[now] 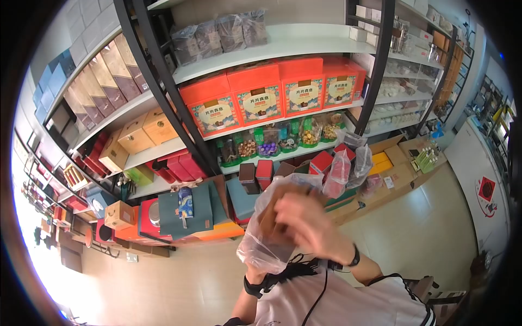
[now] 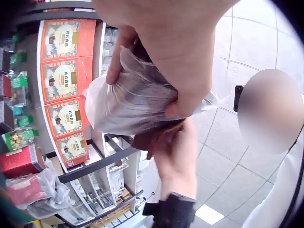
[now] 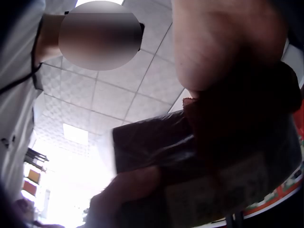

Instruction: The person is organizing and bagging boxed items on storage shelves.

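Note:
A dark box wrapped in a clear plastic bag (image 1: 266, 239) is held up in front of the chest. My left hand (image 2: 166, 52) grips the bagged box, its fingers and thumb around the plastic; in the head view the bag hides most of this hand. In the right wrist view the dark box (image 3: 147, 147) shows pale printing on its side. My right hand (image 1: 310, 223), blurred, is over the box with curled fingers, holding a brown cloth (image 3: 191, 111) against it. Black bands circle both wrists.
Shelves ahead carry orange-red gift boxes (image 1: 258, 100) and bagged goods (image 1: 266, 146). Below stand red and dark tins (image 1: 264, 171) and plastic-wrapped packs (image 1: 340, 174). Cardboard boxes (image 1: 399, 176) lie on the right, a dark green box (image 1: 193, 214) on the left. A white cabinet (image 1: 478, 179) stands far right.

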Demonstrator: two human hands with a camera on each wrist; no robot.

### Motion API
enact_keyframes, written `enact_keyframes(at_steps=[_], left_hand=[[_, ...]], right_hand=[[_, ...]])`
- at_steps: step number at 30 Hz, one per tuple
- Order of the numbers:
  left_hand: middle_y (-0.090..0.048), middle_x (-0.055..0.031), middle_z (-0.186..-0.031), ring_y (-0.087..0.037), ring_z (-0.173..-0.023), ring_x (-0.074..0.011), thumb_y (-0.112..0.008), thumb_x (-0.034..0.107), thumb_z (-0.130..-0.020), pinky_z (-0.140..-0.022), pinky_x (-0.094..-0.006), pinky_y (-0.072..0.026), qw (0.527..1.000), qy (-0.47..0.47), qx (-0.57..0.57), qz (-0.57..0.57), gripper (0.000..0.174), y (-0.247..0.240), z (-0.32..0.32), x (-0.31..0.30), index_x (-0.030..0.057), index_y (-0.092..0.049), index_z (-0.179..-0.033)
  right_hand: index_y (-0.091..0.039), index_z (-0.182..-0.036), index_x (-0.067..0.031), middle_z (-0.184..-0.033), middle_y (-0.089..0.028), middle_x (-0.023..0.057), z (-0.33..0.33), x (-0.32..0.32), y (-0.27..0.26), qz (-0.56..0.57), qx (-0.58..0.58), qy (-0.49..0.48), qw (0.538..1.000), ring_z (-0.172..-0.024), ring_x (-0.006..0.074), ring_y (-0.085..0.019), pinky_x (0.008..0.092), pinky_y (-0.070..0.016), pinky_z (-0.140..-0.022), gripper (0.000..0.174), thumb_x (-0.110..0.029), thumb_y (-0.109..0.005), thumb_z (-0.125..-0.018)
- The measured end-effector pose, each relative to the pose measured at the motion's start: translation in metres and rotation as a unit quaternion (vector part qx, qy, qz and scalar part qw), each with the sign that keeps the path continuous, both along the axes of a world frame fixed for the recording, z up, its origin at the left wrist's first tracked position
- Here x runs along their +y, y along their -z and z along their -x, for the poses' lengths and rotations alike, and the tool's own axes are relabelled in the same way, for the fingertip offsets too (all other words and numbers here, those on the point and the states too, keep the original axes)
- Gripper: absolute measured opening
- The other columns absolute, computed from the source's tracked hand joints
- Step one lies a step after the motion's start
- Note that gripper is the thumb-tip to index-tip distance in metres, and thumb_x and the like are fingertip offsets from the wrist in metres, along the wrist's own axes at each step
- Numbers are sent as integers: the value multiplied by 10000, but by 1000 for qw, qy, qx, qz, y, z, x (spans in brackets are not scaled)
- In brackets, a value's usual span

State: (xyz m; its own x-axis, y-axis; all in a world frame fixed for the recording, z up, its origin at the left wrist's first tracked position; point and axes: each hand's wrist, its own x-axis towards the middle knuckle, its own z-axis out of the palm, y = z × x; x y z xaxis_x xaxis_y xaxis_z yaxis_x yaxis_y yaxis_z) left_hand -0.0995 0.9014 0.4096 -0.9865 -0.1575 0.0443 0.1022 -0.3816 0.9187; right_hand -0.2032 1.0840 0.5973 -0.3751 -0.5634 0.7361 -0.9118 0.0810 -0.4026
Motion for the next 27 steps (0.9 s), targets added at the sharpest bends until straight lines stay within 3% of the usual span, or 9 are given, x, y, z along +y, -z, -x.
enact_keyframes(at_steps=[3, 6, 8, 9, 11, 18, 22, 25, 27], left_hand=[[-478, -178, -1450, -481, -1333, -305, -782, 316, -808, -1102, -436, -393, 993, 29, -89, 76, 834, 52, -21, -7, 15, -384, -1477], [-489, -178, -1440, -491, -1324, -306, -770, 321, -821, -1096, -434, -401, 977, 3, -190, 96, 809, 71, -25, -10, 13, -397, -1470], [-561, -178, -1350, -544, -1266, -296, -659, 308, -901, -1064, -410, -438, 991, -62, 4, 115, 623, -9, 2, 6, -7, -470, -1404], [-555, -179, -1350, -549, -1258, -280, -675, 297, -888, -1059, -431, -445, 978, -127, 48, -159, 653, -42, 9, 19, -35, -452, -1404], [-593, -113, -1300, -573, -1206, -265, -682, 295, -866, -987, -416, -494, 965, -175, 74, -179, 642, -50, 14, 30, 0, -460, -1391], [-576, -108, -1340, -562, -1222, -248, -625, 324, -899, -1036, -413, -456, 983, -107, 57, -136, 588, -49, 14, 33, -16, -494, -1361], [-595, -79, -1337, -572, -1211, -226, -540, 391, -938, -1025, -385, -455, 978, -108, 58, -170, 529, -64, 8, 43, 28, -554, -1323], [-627, -116, -1269, -579, -1210, -248, -556, 359, -960, -1062, -390, -434, 969, -81, 53, -225, 484, -65, 8, 39, -1, -556, -1284], [-628, -119, -1267, -585, -1195, -257, -510, 422, -994, -1033, -406, -460, 912, -111, -127, -374, 494, -51, -4, 31, 9, -565, -1259]], right_hand=[[-623, -1215, -4, -1335, -603, 148, -59, -4, 24, -67, 91, -179, 977, -1267, 316, -569, 397, -492, -1019, 385, -48, -698, -839], [-626, -1225, -24, -1357, -600, 131, -64, 0, 34, -4, 19, -166, 986, -1277, 292, -567, 361, -495, -1013, 387, -88, -719, -854], [-645, -1190, -51, -1304, -623, 133, -40, 15, 26, 92, -11, -91, 992, -1261, 337, -570, 439, -452, -1051, 329, -52, -684, -863], [-654, -1171, -50, -1270, -641, 139, -27, 28, 16, 93, 5, -13, 996, -1244, 357, -577, 461, -462, -1018, 328, -18, -669, -845], [-647, -1159, -17, -1277, -633, 143, -9, 36, -6, 128, 8, 103, 986, -1259, 362, -562, 465, -451, -1022, 330, -8, -660, -830], [-583, -1220, -2, -1463, -493, 145, -51, -41, 84, -23, 73, -140, 987, -1383, 311, -455, 437, -385, -1123, 329, -73, -587, -899], [-588, -1219, 1, -1418, -546, 134, -14, 8, 17, -40, 112, 66, 991, -1371, 279, -471, 389, -436, -1083, 324, -66, -585, -902], [-623, -1135, -9, -1405, -559, 138, -20, -3, 52, -11, 85, 102, 991, -1376, 274, -473, 371, -456, -1056, 269, -104, -599, -885], [-638, -1119, -19, -1401, -562, 129, -41, -36, 139, -167, 430, 95, 882, -1363, 274, -493, 349, -461, -1052, 244, -126, -576, -908]])
